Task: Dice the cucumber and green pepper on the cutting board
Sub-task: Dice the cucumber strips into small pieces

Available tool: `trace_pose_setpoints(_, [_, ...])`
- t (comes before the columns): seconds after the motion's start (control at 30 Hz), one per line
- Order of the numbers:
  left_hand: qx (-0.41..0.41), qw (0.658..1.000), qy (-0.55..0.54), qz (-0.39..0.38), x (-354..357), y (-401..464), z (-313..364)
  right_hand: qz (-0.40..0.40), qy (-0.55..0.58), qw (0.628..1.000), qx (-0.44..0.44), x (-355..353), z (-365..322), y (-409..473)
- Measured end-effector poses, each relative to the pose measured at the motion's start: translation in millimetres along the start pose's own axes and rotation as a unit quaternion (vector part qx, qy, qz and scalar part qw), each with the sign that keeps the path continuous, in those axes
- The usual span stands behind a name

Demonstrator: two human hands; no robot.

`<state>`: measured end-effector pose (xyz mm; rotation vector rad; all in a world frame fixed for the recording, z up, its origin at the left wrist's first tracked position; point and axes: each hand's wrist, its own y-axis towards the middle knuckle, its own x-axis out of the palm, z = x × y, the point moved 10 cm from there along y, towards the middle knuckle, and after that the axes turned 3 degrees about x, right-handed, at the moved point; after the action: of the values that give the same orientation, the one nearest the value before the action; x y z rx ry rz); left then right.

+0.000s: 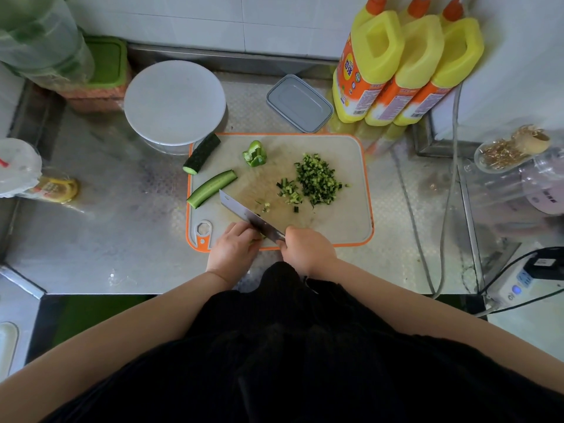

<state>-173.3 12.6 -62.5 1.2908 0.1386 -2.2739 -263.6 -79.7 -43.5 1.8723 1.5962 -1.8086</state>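
A grey cutting board [335,221] with an orange rim lies on the steel counter. On it are a dark cucumber chunk [202,153] at the far left corner, a halved cucumber strip [211,188], a green pepper piece [254,154] and a pile of diced cucumber [316,179]. My right hand [308,250] grips a knife [244,212] whose blade angles to the upper left. My left hand [234,248] presses down a small green piece at the board's near edge, right against the blade; that piece is mostly hidden.
A white round plate [174,102] stands behind the board, a grey lidded box [299,102] to its right. Three yellow bottles [396,62] stand at the back right. A power strip [518,282] with cables lies at the right. Bagged items sit at the left.
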Motion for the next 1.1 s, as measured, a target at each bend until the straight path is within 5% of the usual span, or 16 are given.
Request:
trace_pose_setpoints(0.4, [0.024,0.999,0.008,0.022,-5.2,1.4,5.4,-0.008,0.010,0.999,0.034,7.5,11.0,13.8])
trace_pose_setpoints(0.7, [0.023,1.000,-0.007,-0.010,-5.4,3.1,7.5,0.043,0.097,0.984,0.141,-15.8,62.6,17.3])
trace_pose_setpoints(1.1, [-0.192,0.967,0.047,-0.159,-6.9,-18.8,-28.2,0.033,0.059,0.995,0.078,-6.9,41.6,8.5])
